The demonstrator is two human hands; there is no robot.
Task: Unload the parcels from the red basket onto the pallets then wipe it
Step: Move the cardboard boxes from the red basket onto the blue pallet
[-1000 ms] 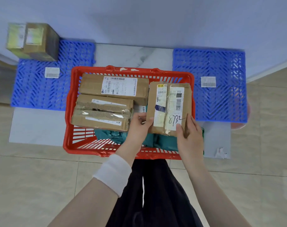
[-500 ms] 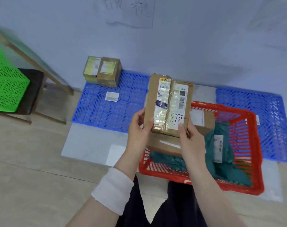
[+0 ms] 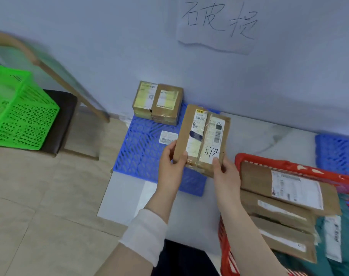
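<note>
A flat brown parcel (image 3: pixel 202 136) marked "8732" hangs above the left blue pallet (image 3: pixel 141 148). My left hand (image 3: pixel 170 168) grips its near left corner and my right hand (image 3: pixel 226 174) grips its near right corner. On the pallet's far corner sit two taped cardboard boxes (image 3: pixel 158 101). The red basket (image 3: pixel 289 164) stands at the lower right and holds three brown parcels (image 3: pixel 279 206) stacked over teal bags (image 3: pixel 333 248). A second blue pallet (image 3: pixel 336 152) shows at the right edge.
A green crate (image 3: pixel 20 110) rests on a dark stool (image 3: pixel 60 120) at the left, beside a slanted wooden frame (image 3: pixel 56 74). A white mat (image 3: pixel 125 198) lies under the pallets and basket on the tiled floor. A handwritten paper sign (image 3: pixel 217 22) hangs on the wall.
Both hands lifted the "8732" parcel out of the red basket and carried it left over the left blue pallet. My view swung left, so the basket now sits at the lower right.
</note>
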